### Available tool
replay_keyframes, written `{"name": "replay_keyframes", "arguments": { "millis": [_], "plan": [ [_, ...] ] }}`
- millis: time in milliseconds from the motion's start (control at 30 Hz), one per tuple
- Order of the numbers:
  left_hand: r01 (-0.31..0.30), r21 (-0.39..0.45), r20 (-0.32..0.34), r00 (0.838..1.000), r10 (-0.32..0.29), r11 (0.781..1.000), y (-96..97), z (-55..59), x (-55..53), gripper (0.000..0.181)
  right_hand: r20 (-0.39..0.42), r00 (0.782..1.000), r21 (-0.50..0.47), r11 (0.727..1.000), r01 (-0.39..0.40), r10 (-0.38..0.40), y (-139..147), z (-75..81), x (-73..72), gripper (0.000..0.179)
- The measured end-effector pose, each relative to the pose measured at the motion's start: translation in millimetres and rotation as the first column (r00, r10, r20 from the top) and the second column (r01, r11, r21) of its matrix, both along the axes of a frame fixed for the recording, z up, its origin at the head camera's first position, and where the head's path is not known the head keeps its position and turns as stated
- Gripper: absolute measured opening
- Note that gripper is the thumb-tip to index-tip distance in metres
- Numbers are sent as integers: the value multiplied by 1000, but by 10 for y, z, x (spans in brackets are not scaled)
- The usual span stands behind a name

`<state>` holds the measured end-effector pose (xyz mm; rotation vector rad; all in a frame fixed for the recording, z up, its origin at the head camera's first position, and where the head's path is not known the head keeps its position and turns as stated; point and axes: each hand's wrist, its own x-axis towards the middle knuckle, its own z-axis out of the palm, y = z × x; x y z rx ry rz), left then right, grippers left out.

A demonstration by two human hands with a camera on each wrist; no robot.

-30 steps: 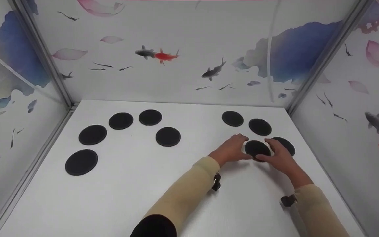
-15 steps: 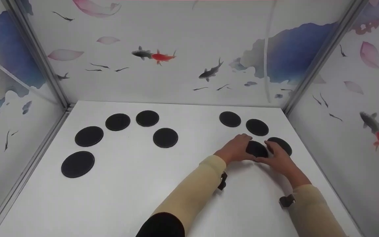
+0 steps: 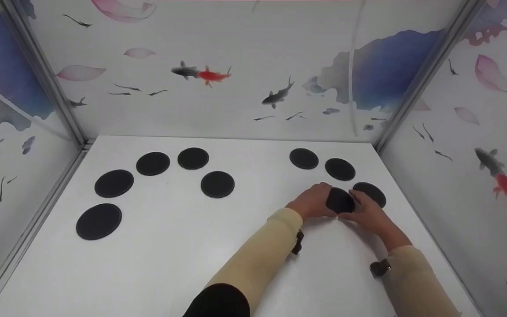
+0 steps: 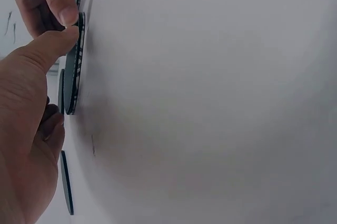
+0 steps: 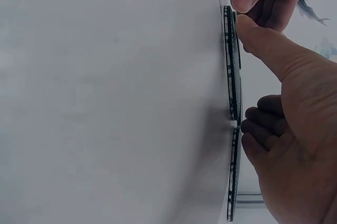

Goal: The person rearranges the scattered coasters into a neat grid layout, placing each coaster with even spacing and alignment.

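Note:
Both hands surround one round black disc [image 3: 340, 200] at the right of the white table. My left hand [image 3: 310, 201] grips its left side, while my right hand [image 3: 370, 215] grips the right. The thumbs nearly meet at the near rim. In the left wrist view, the left thumb [image 4: 58, 42] lies against the rim of the disc [image 4: 75, 71], which has black-and-white markings. From the right wrist, the right hand [image 5: 303, 113] shows its thumb at the disc's edge [image 5: 230, 61] and its other fingers bent. Whether the disc is off the table I cannot tell.
Beyond the held disc lie more black discs [image 3: 304, 158], one [image 3: 370, 194] close behind the right fingers. Several others, including a near one [image 3: 99, 221], form an arc at the left. Printed panels [image 3: 236, 110] wall the white table [image 3: 170, 264] at the back and sides.
Both hands have closed in on the disc from its sides, the left one moving right, and the thumbs have come together. The head view has shifted slightly.

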<state>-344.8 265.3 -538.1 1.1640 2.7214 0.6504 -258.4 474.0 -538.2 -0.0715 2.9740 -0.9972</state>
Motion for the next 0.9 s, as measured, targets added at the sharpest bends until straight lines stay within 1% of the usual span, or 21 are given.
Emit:
{"name": "replay_keyframes", "arguments": {
  "millis": [67,267,400,500,600,700,800,900],
  "plan": [
    [-5,-5,8,1000,6,1000,0,0,-8,77,8,1000,10,1000,-4,3,3,6,-4,102],
    [-4,-7,2,1000,4,1000,-3,-23,-28,71,12,1000,38,999,-12,12,5,-17,-33,99],
    [19,36,2,1000,-19,999,-17,-44,-17,54,7,1000,48,999,-27,27,-10,-32,-46,93],
    [48,77,-7,999,-48,996,-28,-36,-7,41,3,999,57,997,-43,43,-40,-20,-58,90],
    [59,83,-30,998,-56,995,-30,-38,-9,40,12,999,66,997,-50,49,-63,-5,-70,91],
    [40,82,-30,999,-38,996,-19,-53,-11,40,18,999,75,996,-49,48,-73,-3,-78,93],
    [33,86,-22,999,-31,996,-14,-46,-4,40,3,999,73,996,-43,43,-75,0,-80,89],
    [45,91,-27,999,-43,995,-17,-38,-12,41,-13,999,65,997,-38,39,-78,3,-85,82]
  ]
}}
